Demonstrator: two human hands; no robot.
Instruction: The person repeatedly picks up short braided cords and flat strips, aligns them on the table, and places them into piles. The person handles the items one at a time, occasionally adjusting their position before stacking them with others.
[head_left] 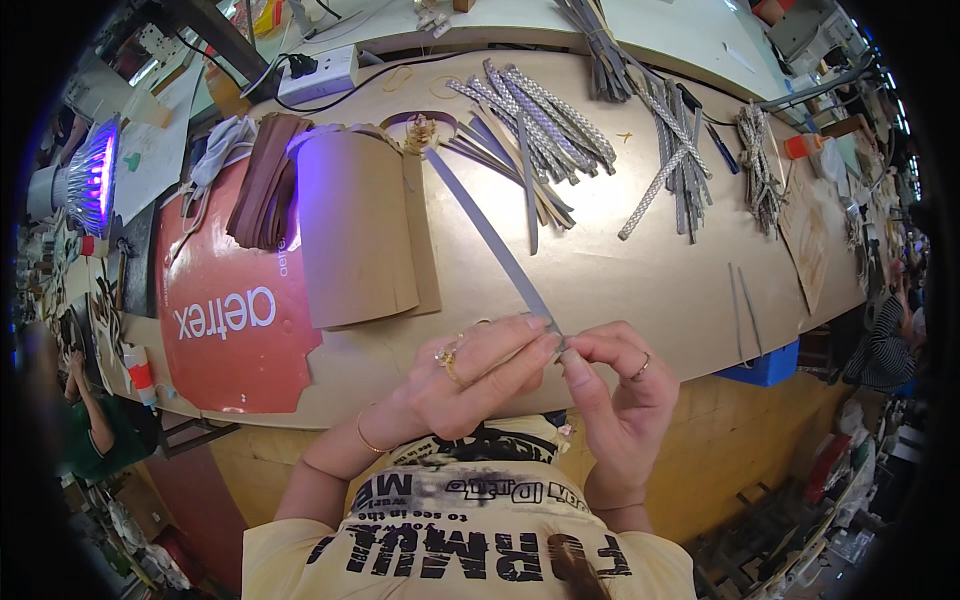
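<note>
A flat grey strip [490, 237] runs across the brown-covered table from its far end beside the curved brown sheet to my fingers. At its near end, my left hand [480, 370] grips it with the fingers laid together along the top. My right hand [625, 385] pinches the same end between thumb and forefinger, right against the left fingertips. The small piece between the fingertips is mostly hidden. Beyond my hands lie loose thin strips in grey and tan [548, 203] and a bundle of silver braided straps [545, 115].
A curved brown sheet [355, 230] stands on a red board [230, 355], beside stacked brown strips [262, 190]. To the right are grey strips with braids [688, 185], a blue pen-like tool [722, 150] and a cord bundle [760, 170]. A lamp [90, 180] glows at left.
</note>
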